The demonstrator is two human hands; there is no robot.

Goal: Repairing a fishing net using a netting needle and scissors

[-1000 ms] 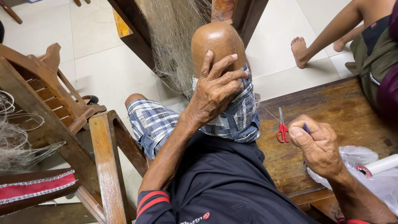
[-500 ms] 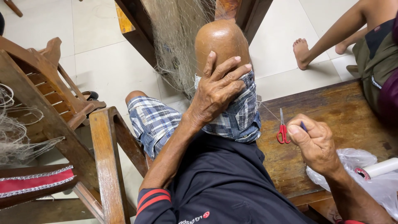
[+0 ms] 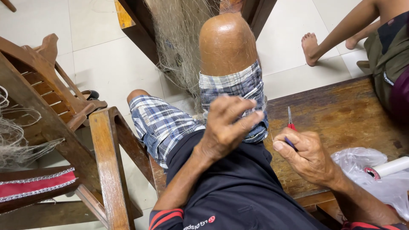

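Observation:
My left hand (image 3: 230, 127) hovers over my plaid shorts (image 3: 166, 123), just below my raised knee (image 3: 226, 42). Its fingers are spread and hold nothing. My right hand (image 3: 309, 155) rests on the wooden bench (image 3: 345, 115), fingers closed around a small dark blue tool (image 3: 290, 143). Red-handled scissors (image 3: 290, 121) lie on the bench right at that hand's fingertips, partly hidden by it. A pale fishing net (image 3: 179, 47) hangs down beyond the knee.
A wooden armchair (image 3: 102, 145) with a red cushion (image 3: 34, 185) and more net (image 3: 12, 136) stands at the left. On the bench at the right lie a clear plastic bag (image 3: 366, 170) and a white roll (image 3: 392, 166). Another person's foot (image 3: 310, 47) rests on the tiled floor.
My left hand has lifted off the knee and drawn back toward my lap, fingers opening. The right hand has stayed on the bench by the scissors.

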